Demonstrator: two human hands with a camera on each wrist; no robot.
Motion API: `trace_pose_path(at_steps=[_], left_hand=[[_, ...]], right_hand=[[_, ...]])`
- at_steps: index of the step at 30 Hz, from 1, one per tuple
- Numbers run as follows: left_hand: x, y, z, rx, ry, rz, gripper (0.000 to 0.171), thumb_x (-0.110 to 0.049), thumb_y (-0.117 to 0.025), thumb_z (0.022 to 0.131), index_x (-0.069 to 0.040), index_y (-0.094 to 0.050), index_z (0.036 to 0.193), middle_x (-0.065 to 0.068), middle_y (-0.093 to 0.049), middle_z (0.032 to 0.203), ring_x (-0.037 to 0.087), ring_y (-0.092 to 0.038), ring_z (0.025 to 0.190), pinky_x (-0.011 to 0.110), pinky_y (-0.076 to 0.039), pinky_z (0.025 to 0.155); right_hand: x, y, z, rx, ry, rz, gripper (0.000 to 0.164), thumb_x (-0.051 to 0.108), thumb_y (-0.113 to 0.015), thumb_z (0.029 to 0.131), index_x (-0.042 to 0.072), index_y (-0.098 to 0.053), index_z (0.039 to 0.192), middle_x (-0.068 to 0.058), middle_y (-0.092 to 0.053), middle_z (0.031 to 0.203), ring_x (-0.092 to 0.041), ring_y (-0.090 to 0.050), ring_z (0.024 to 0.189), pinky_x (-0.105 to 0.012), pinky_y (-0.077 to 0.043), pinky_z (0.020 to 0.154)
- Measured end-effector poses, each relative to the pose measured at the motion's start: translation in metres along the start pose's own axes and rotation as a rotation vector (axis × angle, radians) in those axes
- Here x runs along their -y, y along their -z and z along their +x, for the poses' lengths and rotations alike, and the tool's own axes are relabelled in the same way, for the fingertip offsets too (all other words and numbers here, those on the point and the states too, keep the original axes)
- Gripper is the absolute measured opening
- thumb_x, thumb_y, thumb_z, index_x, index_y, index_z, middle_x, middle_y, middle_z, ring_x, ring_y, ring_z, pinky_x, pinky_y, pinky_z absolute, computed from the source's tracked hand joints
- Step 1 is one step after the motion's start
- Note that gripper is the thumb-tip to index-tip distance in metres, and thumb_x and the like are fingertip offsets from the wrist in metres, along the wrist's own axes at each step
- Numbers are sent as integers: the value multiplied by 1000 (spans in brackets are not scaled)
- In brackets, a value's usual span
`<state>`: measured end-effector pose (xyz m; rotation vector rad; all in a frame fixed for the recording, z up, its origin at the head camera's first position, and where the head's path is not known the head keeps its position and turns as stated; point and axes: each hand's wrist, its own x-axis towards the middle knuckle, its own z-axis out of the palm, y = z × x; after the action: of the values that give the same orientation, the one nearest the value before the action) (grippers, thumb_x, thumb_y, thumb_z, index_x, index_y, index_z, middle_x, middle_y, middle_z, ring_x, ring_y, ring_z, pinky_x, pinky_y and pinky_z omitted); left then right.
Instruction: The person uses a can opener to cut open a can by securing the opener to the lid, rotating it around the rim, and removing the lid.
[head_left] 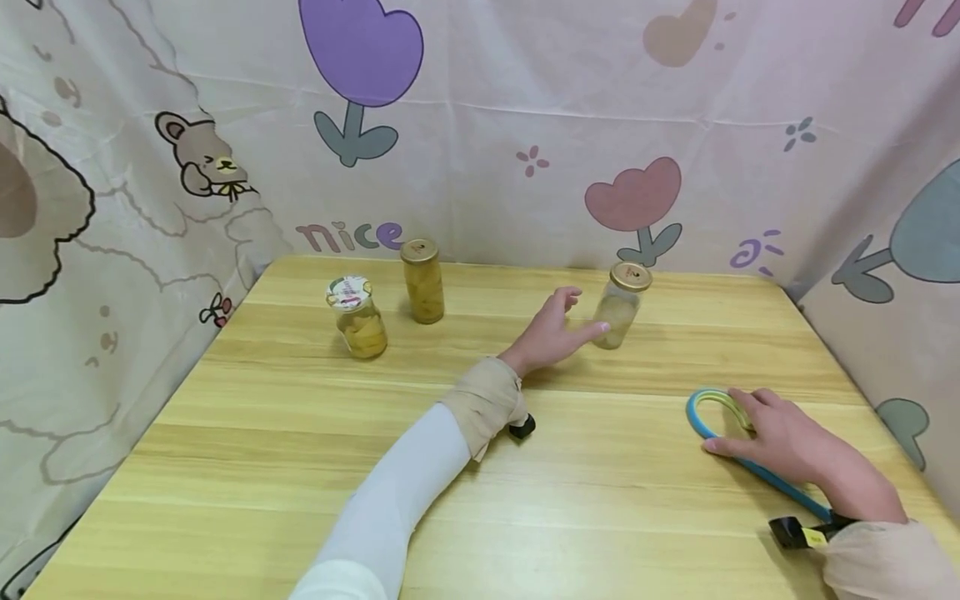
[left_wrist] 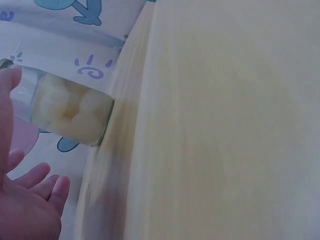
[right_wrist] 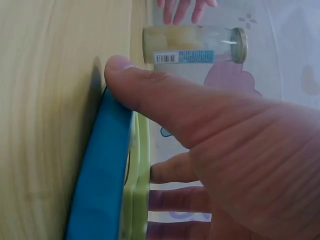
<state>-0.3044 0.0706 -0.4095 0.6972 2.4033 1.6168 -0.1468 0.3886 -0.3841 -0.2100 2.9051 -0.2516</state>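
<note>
My left hand (head_left: 550,335) reaches out with spread fingers beside a tall glass jar (head_left: 621,307) with a gold lid and pale round pieces inside. In the head view its thumb overlaps the jar; the left wrist view shows no fingers wrapped around the glass (left_wrist: 72,107). At the right, my right hand (head_left: 798,442) grips a blue jar opener (head_left: 780,482) with a hooked end and yellow-green lining. The right wrist view has the thumb on the blue edge (right_wrist: 100,170) and the fingers by the green side.
Farther left stand a short jar (head_left: 363,329) with a white patterned lid and a tall gold-lidded jar (head_left: 424,287), both holding yellow pieces. The wooden table (head_left: 555,508) ends at a printed curtain (head_left: 495,92) behind and at both sides.
</note>
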Motion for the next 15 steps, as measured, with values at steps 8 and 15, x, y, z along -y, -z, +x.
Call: trace_pose_path(at_steps=[8,15], left_hand=[[1,-16,12,-38,-7,-65,93,-45,-77,91,-12,-26,160,20,-38,162,34,-39,151,50,-39,121],[-2,-28,19,-65,-16,-63,102,-45,-83,85,-16,-23,162,17,-37,163,33,-40,150,50,-39,121]], right_hand=[[-1,0,3,-16,-23,20,113,67,-76,82,-17,-38,147,-45,-46,132,-57,-52,114,-66,-49,89],[0,-1,2,-25,-40,27,110,64,-79,80,-15,-40,147,-40,-50,123,-49,-56,105,-58,-51,82]])
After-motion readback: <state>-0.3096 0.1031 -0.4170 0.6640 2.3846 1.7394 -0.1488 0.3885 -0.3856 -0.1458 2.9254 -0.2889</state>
